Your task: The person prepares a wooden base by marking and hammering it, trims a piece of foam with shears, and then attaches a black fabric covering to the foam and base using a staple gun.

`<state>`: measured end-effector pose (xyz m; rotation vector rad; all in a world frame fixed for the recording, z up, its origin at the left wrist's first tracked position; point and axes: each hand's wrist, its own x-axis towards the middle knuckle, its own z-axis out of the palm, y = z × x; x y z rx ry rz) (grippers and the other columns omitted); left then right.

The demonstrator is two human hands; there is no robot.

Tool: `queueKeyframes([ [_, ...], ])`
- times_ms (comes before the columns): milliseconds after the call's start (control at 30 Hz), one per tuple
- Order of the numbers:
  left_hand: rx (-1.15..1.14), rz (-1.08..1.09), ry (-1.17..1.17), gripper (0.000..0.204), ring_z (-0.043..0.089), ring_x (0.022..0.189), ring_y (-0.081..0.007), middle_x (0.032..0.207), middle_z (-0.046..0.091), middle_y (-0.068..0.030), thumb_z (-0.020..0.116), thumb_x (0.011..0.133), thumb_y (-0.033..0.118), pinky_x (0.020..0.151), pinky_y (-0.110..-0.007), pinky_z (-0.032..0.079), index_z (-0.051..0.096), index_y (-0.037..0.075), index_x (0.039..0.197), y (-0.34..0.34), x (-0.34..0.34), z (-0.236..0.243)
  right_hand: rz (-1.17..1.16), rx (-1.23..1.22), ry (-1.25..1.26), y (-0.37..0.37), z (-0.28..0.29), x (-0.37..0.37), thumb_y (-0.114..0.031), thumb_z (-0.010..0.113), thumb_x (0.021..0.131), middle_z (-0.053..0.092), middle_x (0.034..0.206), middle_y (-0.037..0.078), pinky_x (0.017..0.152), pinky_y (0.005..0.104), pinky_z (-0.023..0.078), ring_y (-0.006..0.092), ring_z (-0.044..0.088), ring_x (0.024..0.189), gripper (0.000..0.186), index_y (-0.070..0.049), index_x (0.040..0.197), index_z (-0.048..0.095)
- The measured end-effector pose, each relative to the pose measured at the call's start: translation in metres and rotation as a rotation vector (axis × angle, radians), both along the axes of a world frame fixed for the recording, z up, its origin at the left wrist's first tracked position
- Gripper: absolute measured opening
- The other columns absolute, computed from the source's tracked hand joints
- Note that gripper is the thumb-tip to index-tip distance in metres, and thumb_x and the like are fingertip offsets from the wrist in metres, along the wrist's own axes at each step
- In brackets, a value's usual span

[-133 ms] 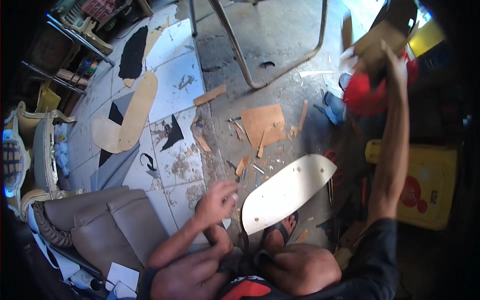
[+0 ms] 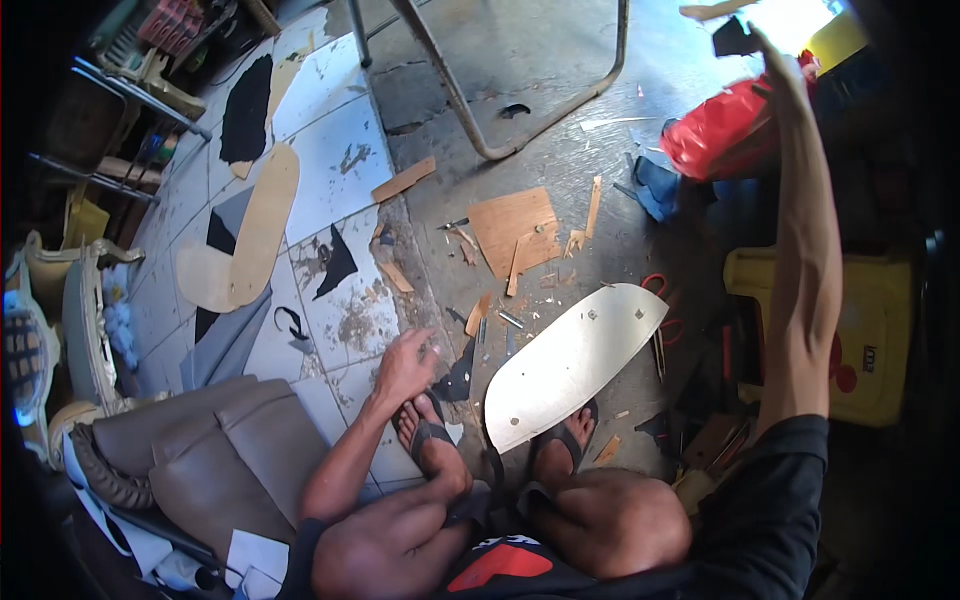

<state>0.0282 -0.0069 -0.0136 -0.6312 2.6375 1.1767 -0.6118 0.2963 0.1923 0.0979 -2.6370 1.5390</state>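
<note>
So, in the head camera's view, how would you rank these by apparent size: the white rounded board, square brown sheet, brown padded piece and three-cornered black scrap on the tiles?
Largest to smallest, as they look:
1. brown padded piece
2. white rounded board
3. square brown sheet
4. three-cornered black scrap

At 12 o'clock, a bent metal tube frame (image 2: 485, 148) is seen standing on grey concrete floor (image 2: 415, 60). Toward 10 o'clock, worn white tiles (image 2: 325, 190) are overlain by a ragged black cloth (image 2: 245, 110), and beyond it a blue-edged metal frame (image 2: 140, 88) is seen. At 9 o'clock, a pale carved frame (image 2: 85, 325) is shown. At 8 o'clock, a brown padded cushion (image 2: 200, 450) is found, with white sheets (image 2: 258, 552) placed near its lower edge. Past 3 o'clock, a yellow plastic piece (image 2: 880, 395) is partly hidden.
</note>
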Motion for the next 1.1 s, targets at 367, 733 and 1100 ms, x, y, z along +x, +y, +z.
queueKeyframes([
  [367, -0.346, -0.291, 0.255, 0.061, 0.046, 0.135, -0.0380, 0.143, 0.051, -0.0197, 0.076, 0.086, 0.023, 0.110, -0.051, 0.039, 0.053, 0.003, 0.139, 0.006, -0.136, -0.047, 0.378, -0.045, -0.700, -0.015, -0.236, 0.445, -0.023, 0.061, 0.100, 0.076, 0.089, 0.008, 0.064, 0.0300, 0.056, 0.0130, 0.071, 0.073, 0.027, -0.001, 0.111, 0.074],
  [733, -0.334, -0.293, 0.221, 0.027, 0.065, 0.103, -0.0343, 0.107, 0.069, -0.0150, 0.068, 0.089, 0.012, 0.087, -0.042, 0.054, 0.069, 0.007, 0.115, 0.018, -0.162, -0.075, 0.453, 0.360, -0.330, -0.064, -0.245, 0.375, -0.022, 0.061, 0.094, 0.073, 0.108, 0.022, 0.093, 0.0454, 0.054, 0.0388, 0.071, 0.102, 0.033, -0.002, 0.118, 0.070],
  [1100, -0.682, 0.471, 0.430, 0.051, 0.054, 0.122, -0.0386, 0.127, 0.061, -0.0233, 0.069, 0.088, 0.009, 0.106, -0.048, 0.041, 0.054, -0.002, 0.136, -0.059, -0.108, -0.019, 0.580, 0.385, -0.135, -0.075, -0.292, 0.407, -0.011, 0.066, 0.089, 0.064, 0.100, 0.022, 0.084, 0.0485, 0.053, 0.0419, 0.065, 0.095, 0.022, -0.005, 0.110, 0.070],
])
